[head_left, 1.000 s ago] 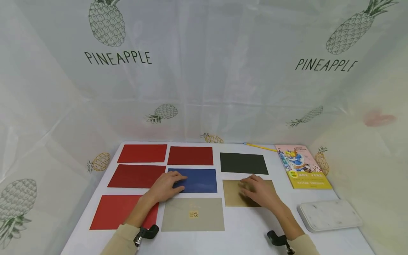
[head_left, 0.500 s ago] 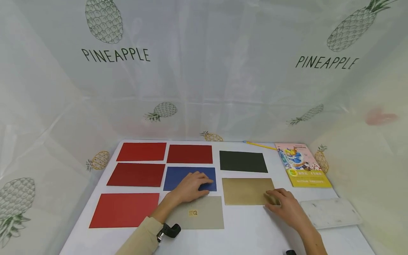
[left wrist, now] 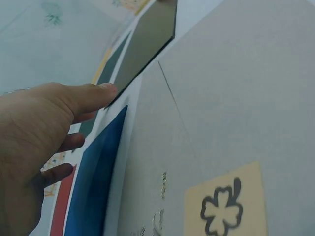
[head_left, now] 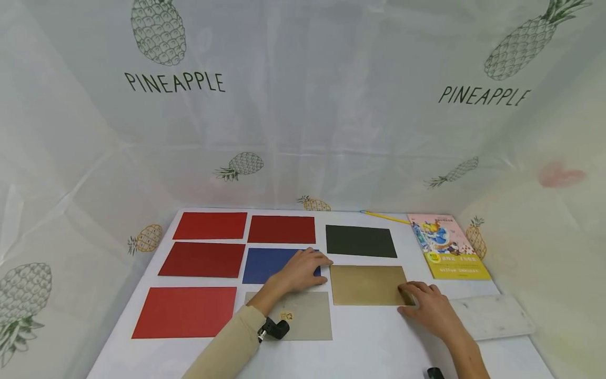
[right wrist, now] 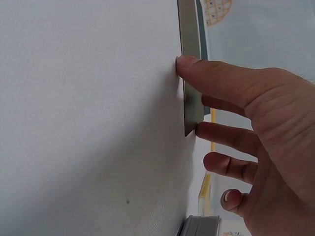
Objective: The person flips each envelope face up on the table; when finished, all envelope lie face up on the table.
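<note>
A gold envelope [head_left: 368, 284] lies flat on the white table [head_left: 379, 347], right of a blue envelope [head_left: 265, 263]. My left hand [head_left: 318, 266] rests on the blue envelope's right end, its fingertips reaching the gold envelope's left edge. In the left wrist view the thumb [left wrist: 96, 94] touches that envelope's corner [left wrist: 147, 44]. My right hand [head_left: 411, 295] sits at the gold envelope's near right corner. In the right wrist view the thumb [right wrist: 206, 73] presses beside its edge [right wrist: 191, 93], and the other fingers are spread past the corner. Neither hand grips anything.
Red envelopes [head_left: 210, 225] [head_left: 281, 229] [head_left: 201, 259] [head_left: 184, 311] fill the left side. A black one [head_left: 361, 240] lies behind the gold. A grey envelope with a clover sticker [head_left: 310, 321] lies under my left forearm. A picture book [head_left: 447, 246], a yellow pencil [head_left: 385, 217] and a white tray [head_left: 494, 316] sit at the right.
My left hand slid right across the blue envelope to the gold one's left edge. My right hand moved off the top of the gold envelope to its near right corner.
</note>
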Motion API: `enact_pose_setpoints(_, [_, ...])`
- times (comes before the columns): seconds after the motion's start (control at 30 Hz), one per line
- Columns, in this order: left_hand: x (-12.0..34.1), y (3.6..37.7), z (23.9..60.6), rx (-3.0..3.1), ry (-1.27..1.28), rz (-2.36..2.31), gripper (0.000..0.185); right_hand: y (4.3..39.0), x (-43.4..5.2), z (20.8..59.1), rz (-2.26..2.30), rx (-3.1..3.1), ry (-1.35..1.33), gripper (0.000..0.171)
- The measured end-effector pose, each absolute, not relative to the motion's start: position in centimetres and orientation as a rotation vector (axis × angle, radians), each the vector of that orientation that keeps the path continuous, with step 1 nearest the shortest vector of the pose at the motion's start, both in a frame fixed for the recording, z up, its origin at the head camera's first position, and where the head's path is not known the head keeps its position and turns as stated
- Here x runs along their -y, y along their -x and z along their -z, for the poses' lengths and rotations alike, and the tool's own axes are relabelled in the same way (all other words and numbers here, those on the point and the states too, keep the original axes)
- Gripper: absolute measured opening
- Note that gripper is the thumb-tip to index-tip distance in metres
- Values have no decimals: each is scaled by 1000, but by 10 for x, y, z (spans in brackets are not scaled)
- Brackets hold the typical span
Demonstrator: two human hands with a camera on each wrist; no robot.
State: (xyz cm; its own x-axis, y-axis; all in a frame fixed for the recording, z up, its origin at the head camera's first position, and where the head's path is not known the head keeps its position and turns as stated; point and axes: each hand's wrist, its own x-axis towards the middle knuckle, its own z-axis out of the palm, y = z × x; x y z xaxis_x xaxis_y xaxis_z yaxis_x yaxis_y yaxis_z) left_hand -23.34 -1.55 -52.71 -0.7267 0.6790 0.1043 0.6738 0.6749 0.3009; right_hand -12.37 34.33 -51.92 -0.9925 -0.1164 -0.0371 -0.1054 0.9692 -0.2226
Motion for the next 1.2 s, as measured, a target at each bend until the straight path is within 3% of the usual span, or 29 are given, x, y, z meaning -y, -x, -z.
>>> enact_pose_setpoints(0.2, [8, 236, 529, -2858, -1176, -453, 55, 124, -344, 520, 343, -3032, 137, 66])
enact_pose_setpoints(1.2, [-4, 235, 533, -2919, -1177, -380, 52, 131, -339, 517, 343, -3021, 100, 55])
